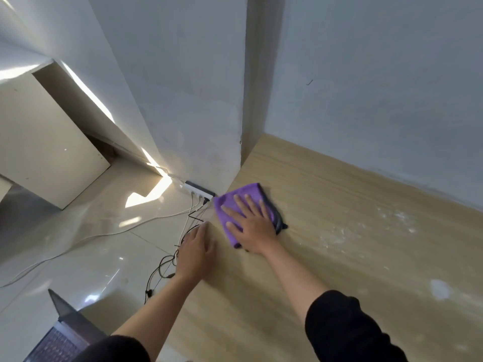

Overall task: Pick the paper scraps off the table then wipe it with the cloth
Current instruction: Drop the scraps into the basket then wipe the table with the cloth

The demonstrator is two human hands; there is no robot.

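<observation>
Cloth (241,192) — flat under right grip (254,227)

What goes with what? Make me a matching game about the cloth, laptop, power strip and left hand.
1 purple cloth
2 laptop
3 power strip
4 left hand

A cables plugged in
B at the table edge
C under the right hand
D bottom-left corner of the view

Pairs: 1-C, 2-D, 3-A, 4-B.

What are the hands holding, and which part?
Nothing is gripped. The right hand presses flat on the middle of the purple cloth; the left hand rests at the table edge, nothing seen in it.
</observation>
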